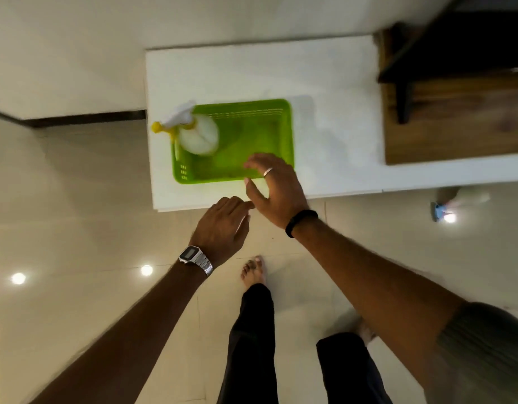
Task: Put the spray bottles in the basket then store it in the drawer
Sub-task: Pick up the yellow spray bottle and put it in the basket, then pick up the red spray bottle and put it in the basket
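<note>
Two empty hands: the right hand is spread open over the green basket, the left hand loosely curled.

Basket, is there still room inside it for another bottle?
Yes. The green basket is bare through its middle and right side, between the spray bottle at its left end and the right hand over the near right corner. The left end is crowded.

You have one view only, worn on your head. It looks steeply down, close above the white counter at twelve o'clock.
</note>
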Action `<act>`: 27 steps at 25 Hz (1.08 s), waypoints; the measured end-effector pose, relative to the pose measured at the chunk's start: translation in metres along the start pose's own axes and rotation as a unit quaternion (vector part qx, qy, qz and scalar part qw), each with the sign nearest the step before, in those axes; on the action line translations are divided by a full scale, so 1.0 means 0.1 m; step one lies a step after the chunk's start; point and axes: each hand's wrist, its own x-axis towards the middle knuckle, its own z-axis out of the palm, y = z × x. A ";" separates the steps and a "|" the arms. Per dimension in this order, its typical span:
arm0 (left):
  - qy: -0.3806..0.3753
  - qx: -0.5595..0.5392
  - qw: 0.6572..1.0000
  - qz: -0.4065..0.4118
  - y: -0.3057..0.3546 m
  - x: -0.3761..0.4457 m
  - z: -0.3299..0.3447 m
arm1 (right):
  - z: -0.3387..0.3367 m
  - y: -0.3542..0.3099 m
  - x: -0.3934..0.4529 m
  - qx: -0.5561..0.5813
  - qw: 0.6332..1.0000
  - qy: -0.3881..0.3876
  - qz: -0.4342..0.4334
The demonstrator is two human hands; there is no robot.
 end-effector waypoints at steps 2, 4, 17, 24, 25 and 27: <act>-0.051 0.002 0.999 0.020 0.38 0.06 0.21 | -0.29 0.27 -0.44 -0.029 0.999 -0.033 0.010; -0.147 0.016 0.989 0.020 0.77 0.14 0.47 | -0.55 0.63 -0.95 -0.054 0.991 -0.090 0.082; -0.419 0.083 0.904 0.022 4.25 1.08 3.53 | -2.77 3.94 -5.48 -0.069 0.811 -0.129 0.567; -0.463 0.058 0.869 0.164 6.68 1.39 5.59 | -3.34 5.41 -7.37 -0.020 0.730 -0.003 0.683; -0.476 0.054 0.861 0.170 6.93 1.35 5.84 | -3.36 5.58 -7.56 -0.010 0.718 0.014 0.696; -0.497 0.045 0.849 0.174 7.29 1.23 6.25 | -3.33 5.88 -7.85 0.012 0.697 0.044 0.715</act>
